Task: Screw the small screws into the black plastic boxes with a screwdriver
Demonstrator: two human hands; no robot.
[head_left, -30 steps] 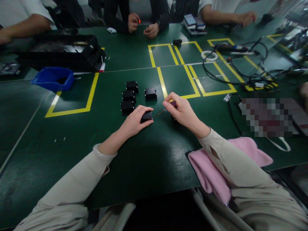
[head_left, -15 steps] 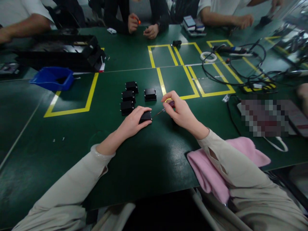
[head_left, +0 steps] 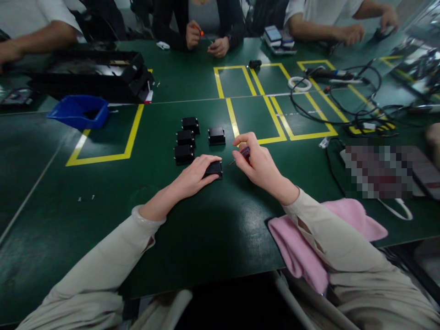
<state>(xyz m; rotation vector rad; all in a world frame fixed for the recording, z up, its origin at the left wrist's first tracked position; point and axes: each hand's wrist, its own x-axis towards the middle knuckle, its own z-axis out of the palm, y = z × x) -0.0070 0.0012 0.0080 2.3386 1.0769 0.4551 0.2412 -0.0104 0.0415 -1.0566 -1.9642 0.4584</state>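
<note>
My left hand (head_left: 191, 179) is closed around a small black box (head_left: 213, 170), thumb along its near side and fingers over the far side, pressing it to the green table. Bright metal ends, like screws, show at the box's right side. In my right hand (head_left: 259, 162) is a screwdriver (head_left: 244, 153) with a dark red handle, gripped between thumb and fingers. Its thin shaft points left at the box, the tip a short way off it. Behind the left hand stand similar black boxes (head_left: 184, 154) in a column, and a separate black box (head_left: 216, 135) sits to their right.
A blue scoop-shaped bin (head_left: 79, 112) and stacked black trays (head_left: 92, 75) lie at left. Two tiny pieces (head_left: 92, 197) rest on the near left table. A pink cloth (head_left: 299, 247) lies under my right forearm. Cables (head_left: 364, 110) sprawl at right. Co-workers' hands (head_left: 219, 47) work across the table.
The screwdriver tip has drawn back right from the box's end, opening a small gap. My left hand and the box appear slightly further right, though the whole view has shifted a little too.
</note>
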